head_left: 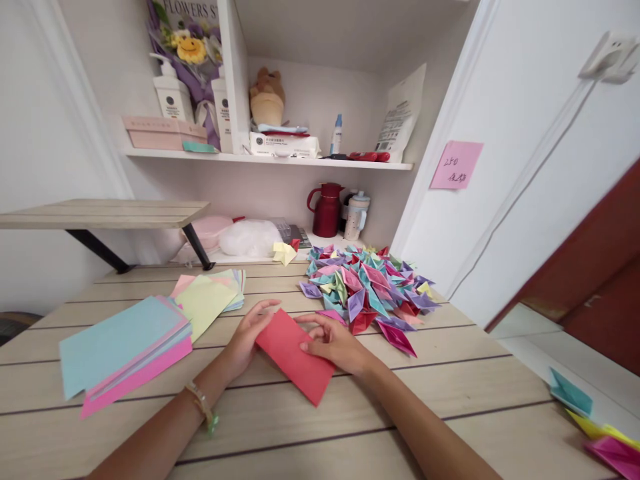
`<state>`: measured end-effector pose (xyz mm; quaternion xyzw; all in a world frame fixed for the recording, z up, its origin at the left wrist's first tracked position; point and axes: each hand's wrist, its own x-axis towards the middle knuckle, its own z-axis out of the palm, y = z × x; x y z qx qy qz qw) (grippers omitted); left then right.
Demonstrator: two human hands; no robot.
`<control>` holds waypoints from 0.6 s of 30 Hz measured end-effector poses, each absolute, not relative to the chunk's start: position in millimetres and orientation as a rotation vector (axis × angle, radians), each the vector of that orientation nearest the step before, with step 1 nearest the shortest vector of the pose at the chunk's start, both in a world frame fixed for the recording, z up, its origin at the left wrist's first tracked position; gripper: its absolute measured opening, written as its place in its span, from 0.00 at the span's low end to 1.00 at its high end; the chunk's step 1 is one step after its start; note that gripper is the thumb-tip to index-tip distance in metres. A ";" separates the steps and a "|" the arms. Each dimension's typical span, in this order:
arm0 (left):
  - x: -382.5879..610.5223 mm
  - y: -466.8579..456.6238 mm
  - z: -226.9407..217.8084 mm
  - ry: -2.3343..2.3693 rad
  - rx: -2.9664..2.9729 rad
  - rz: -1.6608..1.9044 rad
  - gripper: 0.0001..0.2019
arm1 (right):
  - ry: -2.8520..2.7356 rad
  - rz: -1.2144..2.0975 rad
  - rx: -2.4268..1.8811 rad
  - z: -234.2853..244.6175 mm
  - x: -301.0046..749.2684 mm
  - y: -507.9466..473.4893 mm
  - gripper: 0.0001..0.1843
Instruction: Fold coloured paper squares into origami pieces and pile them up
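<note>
A red sheet of paper (295, 357), folded into a long rectangle, lies on the wooden table (450, 393) in front of me. My left hand (247, 337) rests at its left edge with the fingers curled over the top corner. My right hand (333, 343) lies on its right side, fingers pressing down on the paper. Just beyond my right hand spreads a heap of several folded paper shapes (367, 290) in purple, pink, teal and yellow. A bracelet (203, 403) sits on my left wrist.
Stacks of coloured paper (125, 347) lie at the left, with a yellow-green stack (210, 300) behind. A shelf holds bottles and a toy; a red jug (326, 210) and a cup stand below. A pink note (456, 165) hangs on the wall. More folded pieces (600, 433) lie far right.
</note>
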<state>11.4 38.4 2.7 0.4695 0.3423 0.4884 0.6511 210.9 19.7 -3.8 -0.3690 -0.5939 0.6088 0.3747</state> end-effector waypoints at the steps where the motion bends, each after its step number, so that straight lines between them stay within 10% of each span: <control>1: 11.3 39.6 1.8 0.770 1.036 1.139 0.21 | -1.474 1.531 -0.950 -5.6 209.6 20.5 0.23; 8: 17.1 40.8 -4.8 0.792 1.165 1.129 0.26 | -1.314 1.266 -0.859 -11.0 205.8 28.1 0.10; 18: 18.6 40.7 -8.0 0.970 1.414 1.233 0.16 | -1.724 0.713 -1.199 -10.3 205.2 21.7 0.22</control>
